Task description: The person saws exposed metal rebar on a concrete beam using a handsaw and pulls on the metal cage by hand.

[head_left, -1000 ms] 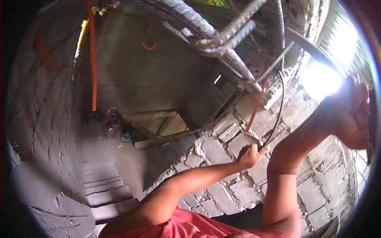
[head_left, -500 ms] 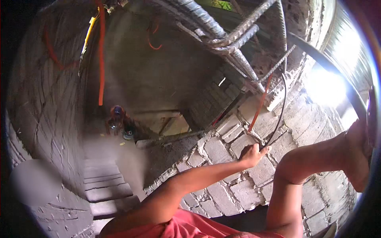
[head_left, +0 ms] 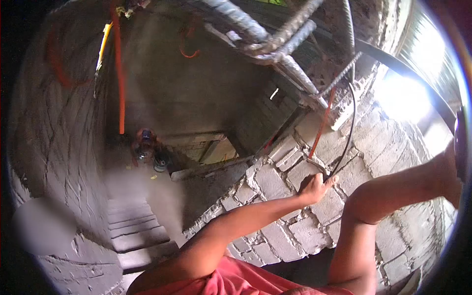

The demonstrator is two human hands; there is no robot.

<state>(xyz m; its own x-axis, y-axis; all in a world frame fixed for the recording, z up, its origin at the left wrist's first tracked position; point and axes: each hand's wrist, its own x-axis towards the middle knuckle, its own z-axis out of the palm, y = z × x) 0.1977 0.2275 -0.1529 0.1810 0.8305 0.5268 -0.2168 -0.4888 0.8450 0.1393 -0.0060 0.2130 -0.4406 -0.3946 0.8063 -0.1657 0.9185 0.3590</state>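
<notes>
Overhead, my left hand (head_left: 314, 189) pinches the thin black cable (head_left: 348, 132) taut against the grey block wall (head_left: 275, 182); my right hand (head_left: 452, 172), beside it at the frame edge, shows no readable grip.

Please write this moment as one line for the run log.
left hand: shut on black cable at block wall | right hand: at frame edge, grip unclear | nearby: orange conduit, rebar

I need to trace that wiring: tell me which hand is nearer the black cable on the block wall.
Left. The left hand grips the black cable at its lower end; the right hand is off at the frame's right edge, apart from it.
</notes>
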